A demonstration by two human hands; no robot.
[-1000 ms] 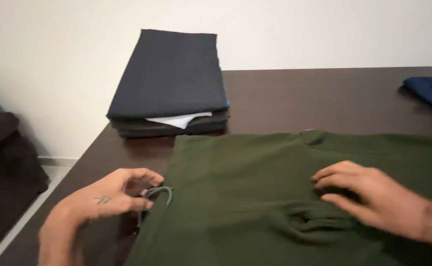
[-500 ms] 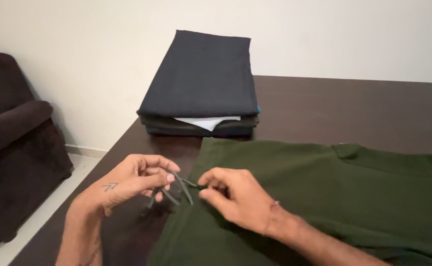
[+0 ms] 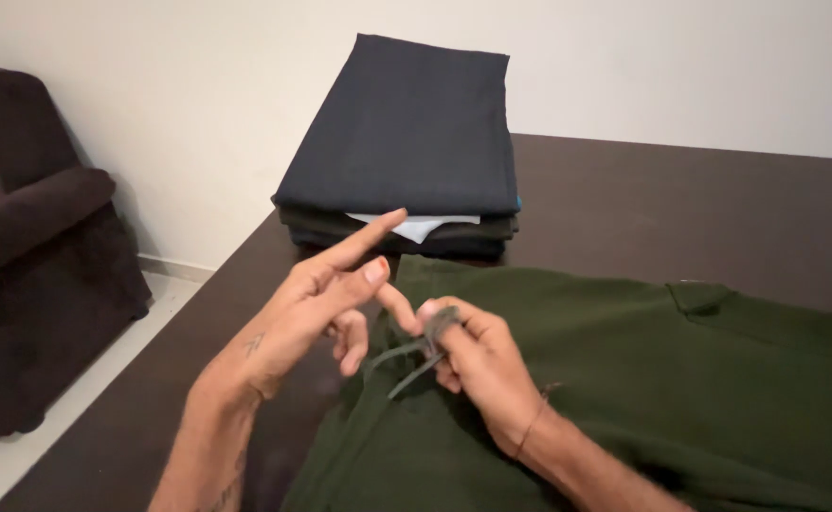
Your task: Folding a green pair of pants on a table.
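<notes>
Matt olive cloth garment lies on smooth, dark wooden table.

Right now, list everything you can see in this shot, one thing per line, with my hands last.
green garment: one, olive green, spread flat on the near side of the table.
drawstring: one, grey-green, at the garment's left edge, wound on the right fingers.
folded stack: one pile, dark navy on top, something white showing, far left of the table.
table: one, dark brown.
armchair: one, dark brown, left on the floor.
wall: off-white.
left hand: forefinger out.
right hand: holds the drawstring.
</notes>
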